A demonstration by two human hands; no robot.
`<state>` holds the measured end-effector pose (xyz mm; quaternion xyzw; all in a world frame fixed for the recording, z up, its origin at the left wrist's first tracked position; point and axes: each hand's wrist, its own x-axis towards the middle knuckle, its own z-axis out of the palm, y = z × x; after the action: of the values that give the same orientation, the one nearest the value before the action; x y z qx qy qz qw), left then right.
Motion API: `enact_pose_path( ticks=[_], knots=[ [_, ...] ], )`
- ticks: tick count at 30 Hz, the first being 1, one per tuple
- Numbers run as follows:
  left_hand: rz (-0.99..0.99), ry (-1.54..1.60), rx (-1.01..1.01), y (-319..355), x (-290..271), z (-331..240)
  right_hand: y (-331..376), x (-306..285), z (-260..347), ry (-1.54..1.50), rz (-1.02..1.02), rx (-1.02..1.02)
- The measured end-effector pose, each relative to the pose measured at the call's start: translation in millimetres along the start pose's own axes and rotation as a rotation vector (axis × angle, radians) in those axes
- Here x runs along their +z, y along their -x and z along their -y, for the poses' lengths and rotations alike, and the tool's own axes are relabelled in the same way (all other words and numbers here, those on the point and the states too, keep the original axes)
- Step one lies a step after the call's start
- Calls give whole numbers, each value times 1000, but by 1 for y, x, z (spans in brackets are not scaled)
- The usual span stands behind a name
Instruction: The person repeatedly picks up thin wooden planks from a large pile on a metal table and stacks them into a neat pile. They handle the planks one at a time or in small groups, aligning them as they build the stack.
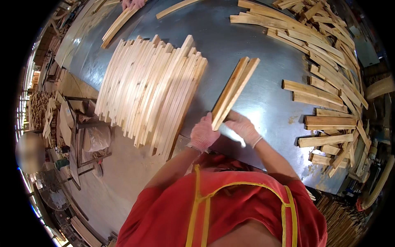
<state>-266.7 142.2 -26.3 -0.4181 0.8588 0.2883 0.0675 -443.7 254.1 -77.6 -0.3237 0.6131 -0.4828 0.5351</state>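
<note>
I held a small bundle of wooden slats (234,91) on the metal table (263,94), my left hand (203,134) and right hand (243,127) both clasping its near end, beside the big slat stack (150,90).

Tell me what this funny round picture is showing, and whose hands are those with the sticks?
The picture comes from a camera worn on a person's head, looking down, so its edges bend. No machine holds anything: the left hand and right hand, both in gloves, belong to that person in the red top. Together they grip a small bundle of wooden slats by its near end. On the grey metal table lies a neat stack of slats to the left and a loose heap of slats to the right. Another person's hand shows at the top.
</note>
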Motion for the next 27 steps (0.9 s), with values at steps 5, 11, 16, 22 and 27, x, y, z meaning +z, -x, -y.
enact_pose_path(
  ticks=[5,11,16,22,27],
  knots=[
    [-379,-374,182,52,-42,54,-16,-116,53,746,-415,-44],
    [-335,-501,-2,65,4,120,-24,-257,52,1505,-485,125],
    [-373,-466,57,46,-9,78,-38,-246,99,1503,-157,417],
    [-204,-232,342,-5,8,-43,10,-157,63,1167,-260,-471],
    [90,-340,294,-40,33,-98,68,-286,62,1233,-1086,164]
  ],
)
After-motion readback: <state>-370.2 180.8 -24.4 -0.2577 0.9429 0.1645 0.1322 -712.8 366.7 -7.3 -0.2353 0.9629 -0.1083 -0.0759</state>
